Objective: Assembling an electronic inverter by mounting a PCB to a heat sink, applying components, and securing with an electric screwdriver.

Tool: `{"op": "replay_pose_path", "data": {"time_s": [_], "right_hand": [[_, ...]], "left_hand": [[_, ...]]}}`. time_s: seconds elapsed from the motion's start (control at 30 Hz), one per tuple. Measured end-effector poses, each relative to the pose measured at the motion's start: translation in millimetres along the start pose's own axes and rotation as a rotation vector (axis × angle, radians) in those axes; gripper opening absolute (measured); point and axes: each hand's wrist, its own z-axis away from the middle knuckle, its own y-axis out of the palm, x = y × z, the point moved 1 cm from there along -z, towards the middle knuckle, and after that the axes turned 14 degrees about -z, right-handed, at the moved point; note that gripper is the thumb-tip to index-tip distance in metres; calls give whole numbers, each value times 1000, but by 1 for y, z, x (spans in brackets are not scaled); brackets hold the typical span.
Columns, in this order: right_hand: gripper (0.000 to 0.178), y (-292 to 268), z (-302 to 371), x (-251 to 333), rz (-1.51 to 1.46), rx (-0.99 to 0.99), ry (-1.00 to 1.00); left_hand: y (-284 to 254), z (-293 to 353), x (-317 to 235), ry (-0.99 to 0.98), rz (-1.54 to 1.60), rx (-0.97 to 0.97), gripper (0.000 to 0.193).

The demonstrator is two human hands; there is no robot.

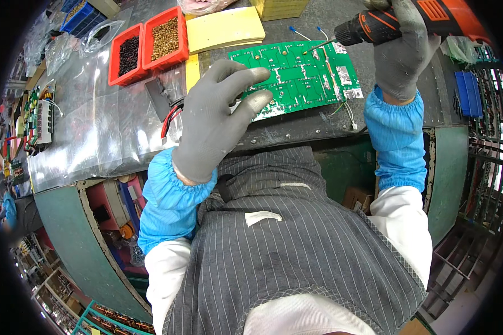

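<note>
A green circuit board [296, 81] lies flat near the front edge of the bench, its soldered side up. My gloved left hand [218, 106] rests over the board's left end, thumb and fingers parted, with the fingertips on or just above its surface; nothing shows between them. In my gloved right hand [402, 56] is an orange and black power drill [374, 27], held level. Its thin bit [320, 47] points left, the tip at the board's far edge, close to a screw spot. Whether the tip touches the board I cannot tell. Thin wires [349, 114] stick out from the board's near and far edges.
Two red bins stand at the back left, one with black screws [129, 56], one with brass-coloured screws [165, 39]. Yellow sheets [226, 29] lie beside them. Red and black cables [170, 120] lie left of my left hand. A blue tray [468, 94] sits at the right.
</note>
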Motion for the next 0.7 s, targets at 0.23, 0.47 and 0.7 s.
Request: {"op": "replay_pose_path", "data": {"time_s": [0.23,0.47,0.7], "right_hand": [[48,36,1,22,-93,-178,24],[34,29,14,39,-135,-109,29],[42,33,19,46,-141,-95,66]], "left_hand": [[21,-14,3,-1,-96,-34,28],[38,-26,3,33,-90,-40,26],[36,-20,5,-15,12,-57,23]]}}
